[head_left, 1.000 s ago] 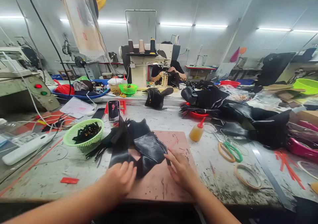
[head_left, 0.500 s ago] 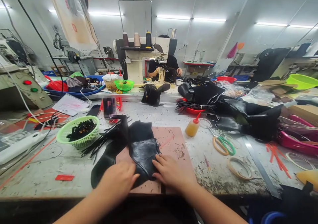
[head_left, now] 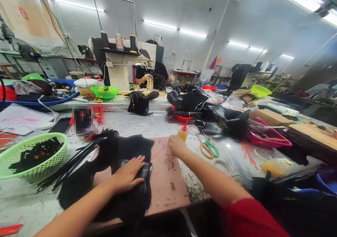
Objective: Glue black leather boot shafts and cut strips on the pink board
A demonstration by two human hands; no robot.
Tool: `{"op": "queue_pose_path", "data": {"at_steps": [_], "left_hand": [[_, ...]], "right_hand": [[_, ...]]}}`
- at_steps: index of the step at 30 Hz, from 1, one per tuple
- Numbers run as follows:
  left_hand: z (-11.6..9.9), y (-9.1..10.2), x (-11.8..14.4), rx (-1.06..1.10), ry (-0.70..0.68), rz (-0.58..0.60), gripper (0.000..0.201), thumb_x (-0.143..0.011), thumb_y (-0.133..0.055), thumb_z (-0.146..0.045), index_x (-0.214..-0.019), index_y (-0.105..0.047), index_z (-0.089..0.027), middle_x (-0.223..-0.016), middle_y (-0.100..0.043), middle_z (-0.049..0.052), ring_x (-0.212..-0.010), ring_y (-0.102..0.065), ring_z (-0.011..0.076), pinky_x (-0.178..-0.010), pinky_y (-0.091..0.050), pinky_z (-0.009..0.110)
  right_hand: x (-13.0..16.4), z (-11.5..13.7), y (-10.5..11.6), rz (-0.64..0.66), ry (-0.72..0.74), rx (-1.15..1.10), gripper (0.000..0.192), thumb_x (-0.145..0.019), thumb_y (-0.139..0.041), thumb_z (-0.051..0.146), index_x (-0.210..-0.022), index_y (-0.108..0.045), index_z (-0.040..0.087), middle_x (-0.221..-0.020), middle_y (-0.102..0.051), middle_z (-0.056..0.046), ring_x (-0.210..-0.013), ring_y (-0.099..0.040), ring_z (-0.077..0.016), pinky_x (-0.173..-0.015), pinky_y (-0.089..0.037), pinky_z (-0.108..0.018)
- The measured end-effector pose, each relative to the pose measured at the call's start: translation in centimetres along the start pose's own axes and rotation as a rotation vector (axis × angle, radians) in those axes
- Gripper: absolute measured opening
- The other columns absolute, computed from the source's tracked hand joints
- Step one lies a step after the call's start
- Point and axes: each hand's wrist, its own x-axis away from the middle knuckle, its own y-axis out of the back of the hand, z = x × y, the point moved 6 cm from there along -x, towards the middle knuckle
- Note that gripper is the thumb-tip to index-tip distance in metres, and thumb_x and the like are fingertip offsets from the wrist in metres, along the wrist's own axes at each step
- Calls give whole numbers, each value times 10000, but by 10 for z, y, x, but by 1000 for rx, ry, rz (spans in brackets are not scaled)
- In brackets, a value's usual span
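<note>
My left hand [head_left: 128,175] lies flat with fingers spread on a black leather piece [head_left: 121,181] that rests on a pinkish cutting mat [head_left: 168,181]. Black fringe strips [head_left: 71,160] fan out from the leather toward the left. My right hand [head_left: 177,146] is stretched out to a small yellow squeeze bottle with a red nozzle [head_left: 182,133] just past the mat's far edge. The fingers are at the bottle's base. Whether they are closed around it is hidden.
A green basket [head_left: 31,158] with dark scraps stands left. Scissors [head_left: 207,147], tape rings and a pink tray [head_left: 265,139] lie right. More black leather parts [head_left: 221,116] are piled behind. A phone [head_left: 83,119] stands upright. Another person works at a sewing machine [head_left: 123,63] beyond.
My right hand left the leather piece and reached forward to the yellow bottle. My left hand stayed on the leather. The view swung to the right.
</note>
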Motion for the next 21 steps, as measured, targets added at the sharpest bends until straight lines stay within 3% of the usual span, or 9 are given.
{"op": "queue_pose_path", "data": {"at_steps": [3, 6, 9, 11, 14, 16, 18, 21], "left_hand": [[-3, 2, -9, -16, -33, -21, 490, -880, -432, -344, -1329, -399, -151, -1389, -418, 113, -1276, -381, 212, -1043, -333, 371], [-4, 2, -22, -47, -23, -57, 369, -896, -401, -257, -1232, -520, -166, -1309, -528, 98, -1223, -454, 216, -1011, -369, 379], [-4, 0, -32, -61, -4, -94, 313, -894, -411, -264, -1132, -596, -178, -1334, -504, 81, -1262, -404, 225, -1045, -315, 395], [-3, -2, -37, -58, 23, -117, 356, -887, -423, -299, -1200, -544, -179, -1368, -463, 78, -1281, -374, 227, -1058, -291, 402], [1, -5, -44, -51, 81, -147, 442, -899, -377, -314, -1312, -431, -168, -1381, -441, 93, -1288, -362, 240, -1045, -294, 418], [3, -7, -49, -49, 112, -157, 446, -904, -352, -316, -1321, -424, -175, -1393, -424, 90, -1298, -344, 249, -1040, -291, 419], [4, -9, -52, -50, 132, -158, 443, -905, -343, -323, -1319, -433, -192, -1401, -413, 78, -1302, -336, 251, -1036, -292, 417], [5, -10, -53, -53, 153, -158, 451, -905, -342, -333, -1325, -427, -191, -1410, -392, 82, -1310, -320, 259, -1045, -278, 434]], "right_hand": [[-31, -35, 2, -102, -80, -67, 294, -882, -513, 305, -1143, -523, 170, -1154, -548, -80, -963, -571, -190, -804, -494, -397], [-38, -56, 9, -184, -148, -121, 302, -882, -513, 307, -1148, -519, 164, -1154, -548, -81, -959, -572, -190, -799, -496, -398], [-28, -72, 26, -243, -209, -146, 265, -877, -518, 314, -1086, -555, 156, -1097, -577, -71, -945, -576, -188, -821, -480, -402], [-15, -81, 43, -308, -257, -160, 288, -813, -598, 329, -1016, -584, 126, -1018, -602, -86, -977, -558, -227, -878, -425, -437], [11, -89, 66, -518, -375, -288, 528, -633, -737, 393, -1040, -554, 111, -1033, -591, -127, -1038, -511, -289, -885, -400, -430], [31, -92, 69, -733, -492, -585, 660, -588, -730, 489, -1100, -493, 145, -1034, -587, -104, -942, -554, -245, -739, -470, -349], [44, -88, 55, -851, -580, -891, 643, -647, -603, 621, -1089, -474, 173, -913, -608, -56, -711, -584, -165, -515, -450, -250], [44, -70, 23, -786, -629, -1105, 615, -701, -438, 705, -1005, -508, 175, -741, -603, -20, -484, -519, -103, -353, -339, -188]]}}
